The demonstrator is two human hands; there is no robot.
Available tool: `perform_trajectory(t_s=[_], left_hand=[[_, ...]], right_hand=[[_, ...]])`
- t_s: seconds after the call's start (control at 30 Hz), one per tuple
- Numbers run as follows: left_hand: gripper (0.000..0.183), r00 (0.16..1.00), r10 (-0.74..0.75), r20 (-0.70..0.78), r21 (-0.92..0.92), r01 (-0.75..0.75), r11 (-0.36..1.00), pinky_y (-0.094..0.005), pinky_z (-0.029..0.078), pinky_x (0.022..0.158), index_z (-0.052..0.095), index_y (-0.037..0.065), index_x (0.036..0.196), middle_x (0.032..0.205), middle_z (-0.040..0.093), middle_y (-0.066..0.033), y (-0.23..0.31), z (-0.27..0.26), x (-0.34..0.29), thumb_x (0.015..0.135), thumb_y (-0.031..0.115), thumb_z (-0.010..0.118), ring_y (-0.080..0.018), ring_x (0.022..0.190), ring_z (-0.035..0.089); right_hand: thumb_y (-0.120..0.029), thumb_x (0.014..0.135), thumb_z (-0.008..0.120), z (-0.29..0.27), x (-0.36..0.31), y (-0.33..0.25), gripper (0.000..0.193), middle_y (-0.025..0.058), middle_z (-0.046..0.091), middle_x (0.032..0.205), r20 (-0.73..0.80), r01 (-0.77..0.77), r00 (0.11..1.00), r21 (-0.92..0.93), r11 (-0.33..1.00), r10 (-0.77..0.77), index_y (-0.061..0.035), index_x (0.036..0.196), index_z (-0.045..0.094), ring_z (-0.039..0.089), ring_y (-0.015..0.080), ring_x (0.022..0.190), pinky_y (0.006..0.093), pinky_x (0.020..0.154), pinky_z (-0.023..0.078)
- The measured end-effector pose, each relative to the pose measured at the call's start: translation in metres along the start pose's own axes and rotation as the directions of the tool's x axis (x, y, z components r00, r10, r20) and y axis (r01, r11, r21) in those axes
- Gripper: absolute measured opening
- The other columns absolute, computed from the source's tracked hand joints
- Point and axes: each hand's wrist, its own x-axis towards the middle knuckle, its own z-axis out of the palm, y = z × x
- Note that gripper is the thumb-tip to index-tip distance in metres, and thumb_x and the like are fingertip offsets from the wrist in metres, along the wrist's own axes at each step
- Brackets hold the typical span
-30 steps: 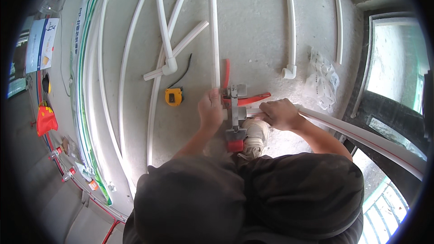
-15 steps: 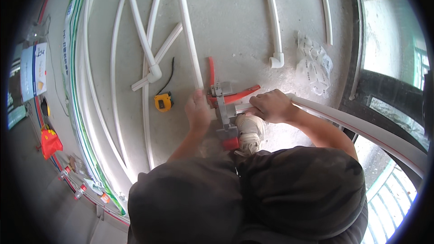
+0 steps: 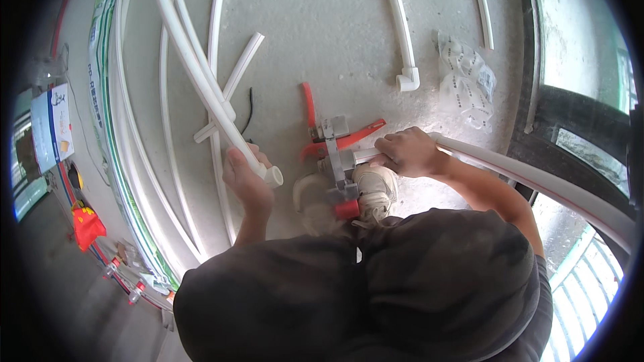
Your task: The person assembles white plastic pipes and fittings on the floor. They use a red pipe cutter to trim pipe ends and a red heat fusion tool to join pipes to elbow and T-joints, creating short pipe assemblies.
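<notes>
My left hand is wrapped round a long white plastic pipe, close to its near end, where a white fitting with an open mouth shows. This end is apart from the pipe welding tool, which stands upright between my shoes with a red part at its base. My right hand grips a second white pipe running off to the right. The tip of that pipe meets the tool's right side. Red-handled pipe cutters lie just behind the tool, partly hidden by it.
Several white pipes lie on the floor at left, beside a green-striped plastic sleeve. An elbow-ended pipe and a clear plastic bag lie at far right. A dark window frame borders the right. My shoes flank the tool.
My left hand has drawn its pipe off the welding tool and moved left with it, covering the yellow tape measure. My right hand stays at the tool with its pipe.
</notes>
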Motion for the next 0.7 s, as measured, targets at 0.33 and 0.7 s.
perform_trajectory(t_s=[0.33,0.7], left_hand=[[0.04,0.955,0.011,0.296,-0.239,0.063,0.969,-0.0282,0.04,0.057,0.061,-0.002,0.106,0.075,0.058,-0.0062,0.031,0.046,-0.018,0.113,0.035,0.05,-0.0135,0.063,0.052],[0.041,0.941,0.051,0.335,-0.232,0.03,0.972,-0.028,0.038,0.055,0.062,-0.002,0.108,0.072,0.059,-0.007,0.082,0.052,-0.031,0.11,0.038,0.055,-0.0128,0.059,0.051]], right_hand=[[-0.04,0.093,0.077,-0.077,-0.004,-0.029,0.041,0.011,0.057,0.066,-0.268,0.105,0.957,-0.051,0.993,-0.115,-0.0068,0.08,0.056,0.062,0.0351,0.06,0.0459,0.053,0.046],[-0.047,0.097,0.072,-0.128,-0.006,-0.087,0.045,0.0103,0.063,0.067,-0.122,0.075,0.989,-0.073,0.995,-0.084,-0.0075,0.081,0.058,0.066,0.0359,0.061,0.0478,0.056,0.05]])
